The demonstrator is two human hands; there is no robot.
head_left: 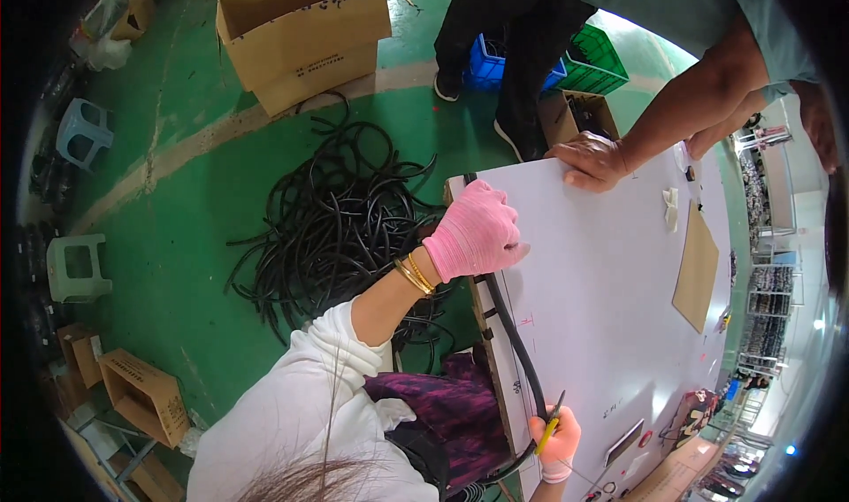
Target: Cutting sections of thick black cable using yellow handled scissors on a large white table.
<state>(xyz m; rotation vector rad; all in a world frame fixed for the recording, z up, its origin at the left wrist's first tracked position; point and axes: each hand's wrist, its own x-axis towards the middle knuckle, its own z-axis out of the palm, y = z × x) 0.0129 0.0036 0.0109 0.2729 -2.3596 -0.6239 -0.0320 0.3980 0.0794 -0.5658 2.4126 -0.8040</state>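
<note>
Your left hand [478, 232], in a pink glove, is closed around the black hose [515, 334], which runs along the near edge of the white worktop [592, 307]. Your right hand [561, 449], also gloved, grips the yellow-handled pliers [548, 433] beside the hose. A co-worker's hand [591, 160] rests on the worktop's far end; more hoses [332, 214] lie heaped on the green floor [199, 263].

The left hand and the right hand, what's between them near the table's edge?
A stretch of black tube runs between the left hand and the right hand, near the edge of the white tabletop, as the head view shows.
</note>
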